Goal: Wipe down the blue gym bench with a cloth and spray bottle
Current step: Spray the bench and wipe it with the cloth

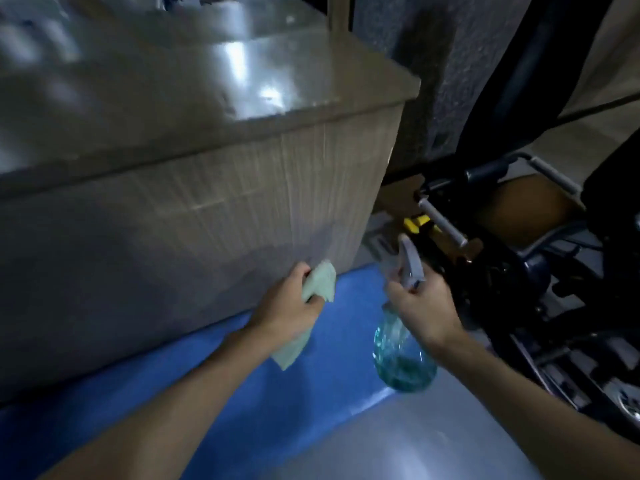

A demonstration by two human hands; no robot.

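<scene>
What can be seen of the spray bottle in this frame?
The spray bottle has a clear, rounded body that looks like plastic, holding blue-green liquid in its lower part, and a pale grey trigger head pointing up and away from the camera. The right hand grips it around the neck, so the trigger itself is mostly hidden. It is held tilted above the blue bench, near its right edge, apparently not resting on it. Motion blur softens the details.
</scene>
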